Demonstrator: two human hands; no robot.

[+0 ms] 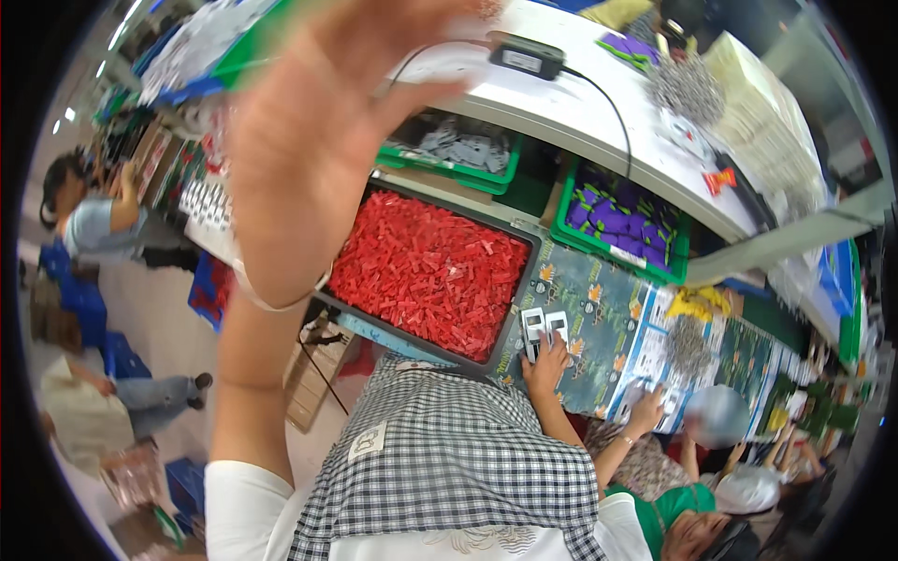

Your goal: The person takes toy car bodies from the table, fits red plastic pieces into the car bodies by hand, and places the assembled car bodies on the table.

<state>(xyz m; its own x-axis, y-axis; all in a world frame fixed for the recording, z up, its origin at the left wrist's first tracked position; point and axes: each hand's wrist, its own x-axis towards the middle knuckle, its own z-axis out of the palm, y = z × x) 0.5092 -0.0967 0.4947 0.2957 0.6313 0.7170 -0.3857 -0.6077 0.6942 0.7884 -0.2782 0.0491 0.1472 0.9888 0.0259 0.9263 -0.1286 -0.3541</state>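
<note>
My left hand [313,159] is raised close in front of me, large and blurred, its thumb held away from the fingers. The fingertips run up to the top edge and are partly cut off; nothing shows in the hand. On the patterned table cover [591,304] my right hand [545,366] has its fingers closed at the lower end of small white plastic cases [534,321] with dark windows. Two of these cases lie side by side. Left of that hand, a black tray [440,350] is full of small red pieces [435,266].
Above the table runs a white shelf [580,103] with a black power adapter [527,58] and cable. Beneath it stand green bins, one with purple pieces [622,220]. A co-worker's hand [645,409] works at the right, near a pile of small metal-coloured parts [689,346]. Other people are at the left.
</note>
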